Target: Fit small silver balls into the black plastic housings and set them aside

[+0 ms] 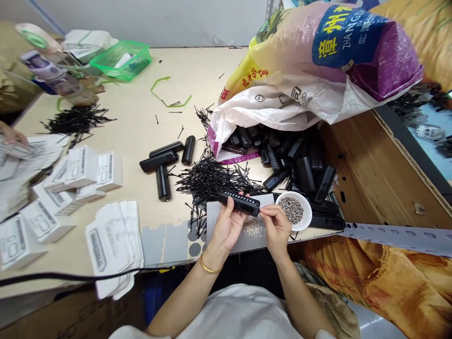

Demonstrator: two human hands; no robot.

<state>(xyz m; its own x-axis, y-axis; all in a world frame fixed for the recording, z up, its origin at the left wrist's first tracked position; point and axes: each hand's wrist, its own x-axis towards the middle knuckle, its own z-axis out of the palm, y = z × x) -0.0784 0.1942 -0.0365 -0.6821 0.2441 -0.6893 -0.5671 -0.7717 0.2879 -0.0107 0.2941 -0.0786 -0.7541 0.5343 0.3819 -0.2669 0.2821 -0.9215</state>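
Observation:
My left hand (228,225) grips a long black plastic bar (240,202) with a row of small windows, held level over a grey mat (215,221) at the table's front edge. My right hand (276,227) is pinched at the bar's right end; whatever small piece the fingertips hold is too small to make out. Just right of it stands a white bowl (303,217) of small silvery parts. A heap of thin black pins (212,179) lies behind the bar.
A big printed woven sack (318,70) spills black housings (303,172) at the right. Three black housings (163,165) lie mid-table. White boxes (84,172) and flat cartons (113,245) cover the left. A green basket (122,59) sits far back. Another person's hand (12,135) shows at the left edge.

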